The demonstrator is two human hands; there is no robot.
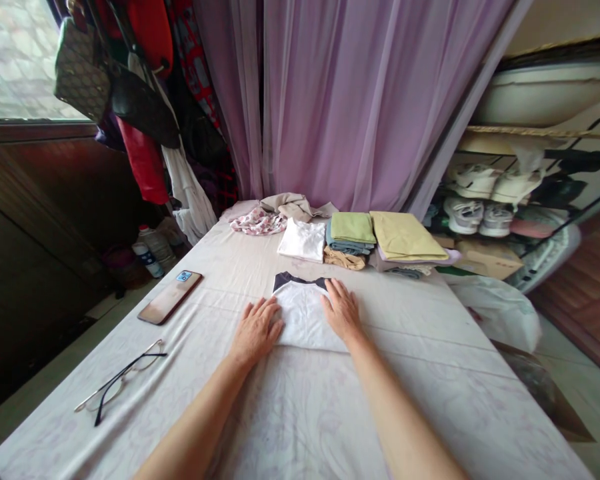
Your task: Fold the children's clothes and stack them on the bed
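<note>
- One sheer lilac curtain (350,100) hangs across the far end of the bench; white sneakers (463,200) stand on a rack off to the right.
- Long bench (480,413), covered by a pale floral-patterned sheet, runs from the person toward the curtain.
- Far row of cloth, left to right: crumpled pink floral cloth (257,221), crumpled beige cloth (285,207), folded white T-shirt (303,240), folded green cloth (353,227), folded yellow-green cloth (407,237).
- Mid-bench, just short of that row: white garment with dark navy neck trim (300,320), lying folded and flat, trim toward the far row.
- Left hand (255,330): open, palm down, fingers spread, at the garment's left edge; not gripping.
- Right hand (343,310): open, palm down, resting on the garment's right side; not gripping.
- Left of the garment, well apart from it: glossy brown smartphone (170,297), lying flat.
- Nearer the person, at the bench's left side: thin-framed eyeglasses (120,380), lying open.
- Judgement: step in hand appears to be smoothing the folded garment flat. Any further fold would call for one hand working under the near edge.
</note>
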